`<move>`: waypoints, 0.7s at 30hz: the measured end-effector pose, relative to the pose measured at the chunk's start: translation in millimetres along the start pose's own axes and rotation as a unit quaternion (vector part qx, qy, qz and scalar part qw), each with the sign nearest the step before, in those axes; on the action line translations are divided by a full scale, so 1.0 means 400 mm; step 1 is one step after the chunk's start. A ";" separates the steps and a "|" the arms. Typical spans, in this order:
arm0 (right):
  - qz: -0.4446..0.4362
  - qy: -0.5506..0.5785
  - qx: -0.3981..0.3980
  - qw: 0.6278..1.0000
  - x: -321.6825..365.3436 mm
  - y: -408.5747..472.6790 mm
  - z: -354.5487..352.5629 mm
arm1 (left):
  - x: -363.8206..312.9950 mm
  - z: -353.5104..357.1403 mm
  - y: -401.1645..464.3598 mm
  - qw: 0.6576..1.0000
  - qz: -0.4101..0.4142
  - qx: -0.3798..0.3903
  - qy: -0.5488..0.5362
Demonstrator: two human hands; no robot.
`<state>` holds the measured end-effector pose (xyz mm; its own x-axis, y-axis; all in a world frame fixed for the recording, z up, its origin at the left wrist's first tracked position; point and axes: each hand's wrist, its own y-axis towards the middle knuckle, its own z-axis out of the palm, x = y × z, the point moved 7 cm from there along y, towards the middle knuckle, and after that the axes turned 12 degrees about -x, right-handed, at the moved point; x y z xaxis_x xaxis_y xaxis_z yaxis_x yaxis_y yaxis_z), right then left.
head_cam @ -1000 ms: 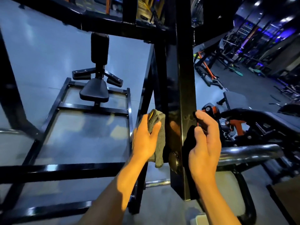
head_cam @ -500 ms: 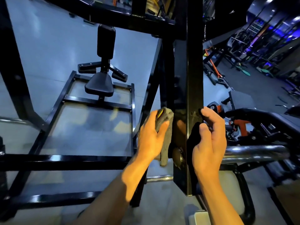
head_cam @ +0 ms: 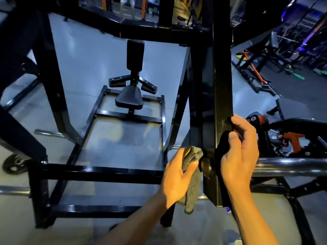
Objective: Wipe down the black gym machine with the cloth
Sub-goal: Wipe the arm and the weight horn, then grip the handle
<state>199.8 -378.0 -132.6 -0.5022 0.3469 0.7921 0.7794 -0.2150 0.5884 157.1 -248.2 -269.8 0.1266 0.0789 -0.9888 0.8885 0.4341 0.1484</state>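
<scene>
A black square post (head_cam: 222,85) of the gym machine stands upright right of centre. My left hand (head_cam: 177,179) grips a grey cloth (head_cam: 192,184) and presses it against the post's left face, low down beside a round pivot bolt (head_cam: 207,167). The cloth's tail hangs below my palm. My right hand (head_cam: 238,152) holds a black cloth (head_cam: 221,147) against the post's right edge, fingers curled around the corner. Both hands flank the post at about the same height.
A black seat with backrest (head_cam: 130,99) sits on a ladder-like floor frame (head_cam: 106,171) beyond my left hand. A chrome bar (head_cam: 286,167) runs out to the right of the post. Orange-and-black equipment (head_cam: 283,137) lies behind it. A weight plate (head_cam: 14,163) rests at far left.
My left hand has slid the grey cloth down the post's left face toward the pivot bolt. The view has tilted up and pulled back, showing more of the frame. The right hand keeps its hold.
</scene>
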 end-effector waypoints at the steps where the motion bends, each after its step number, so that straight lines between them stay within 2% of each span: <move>1: -0.008 -0.005 0.005 1.000 0.004 0.001 0.000 | 0.028 -0.007 -0.030 1.000 -0.009 0.016 0.017; 3: -0.036 -0.025 0.008 0.999 0.012 0.001 -0.003 | 0.074 -0.042 -0.067 0.998 -0.022 0.022 0.058; 7: -0.088 -0.020 -0.003 0.996 0.057 -0.066 0.006 | 0.101 -0.205 -0.081 0.991 -0.091 -0.065 0.078; 10: -0.101 0.024 0.065 0.992 0.086 -0.205 0.092 | 0.062 -0.342 -0.091 0.983 -0.084 -0.130 0.104; 15: 0.015 0.106 0.266 0.958 0.093 -0.459 0.291 | -0.043 -0.556 -0.101 0.957 -0.066 -0.269 0.086; 19: 0.113 0.166 0.321 0.926 0.141 -0.566 0.438 | -0.120 -0.695 -0.105 0.936 -0.050 -0.324 0.125; 21: 0.190 0.201 0.375 0.885 0.172 -0.607 0.512 | -0.149 -0.753 -0.115 0.932 -0.044 -0.329 0.143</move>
<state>52.8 -115.1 -254.3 -0.1254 -0.0058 0.9921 0.8741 0.4724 0.1133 -24.1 -2.5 -213.3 -0.1398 0.2116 -0.9673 0.4144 0.8998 0.1369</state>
